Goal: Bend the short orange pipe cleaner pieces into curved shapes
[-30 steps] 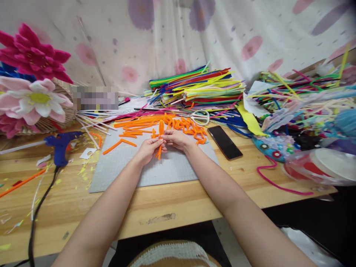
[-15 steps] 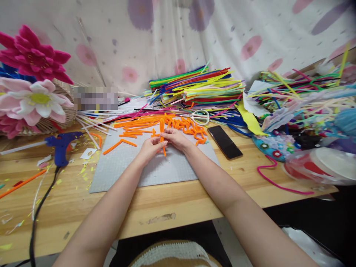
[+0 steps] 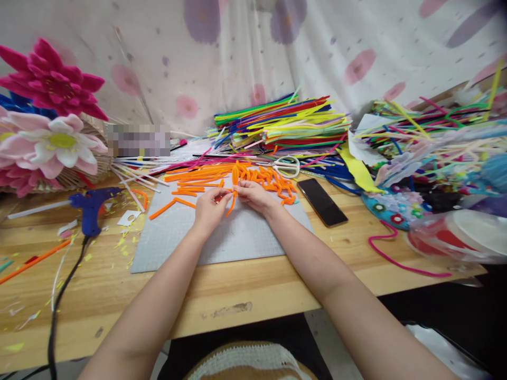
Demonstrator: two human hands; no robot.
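Over the middle of the grey cutting mat [image 3: 166,248], my two hands meet around an orange pipe cleaner [image 3: 235,177] bent into a narrow loop with a tail below. My right hand [image 3: 253,196] pinches it near the loop's base. On the other side, my left hand [image 3: 212,206] has its fingertips closed on the orange strand just beneath. Straight cut orange pieces [image 3: 184,186] lie on the mat left of the hands. Behind and to the right is a heap of bent orange pieces [image 3: 273,182]. The fingers hide part of the held strand.
A blue glue gun [image 3: 92,208] with its cord lies at left, near fabric flowers [image 3: 61,140]. Scissors [image 3: 287,167] and a phone [image 3: 322,202] are beyond my right hand. Bundled coloured pipe cleaners [image 3: 277,124] fill the back; a plastic-wrapped tub [image 3: 463,235] stands at right.
My left hand has shifted slightly away from the right one, and the strand's lower tail now swings toward the left. My right hand keeps its pinch. The whole view has moved a little.
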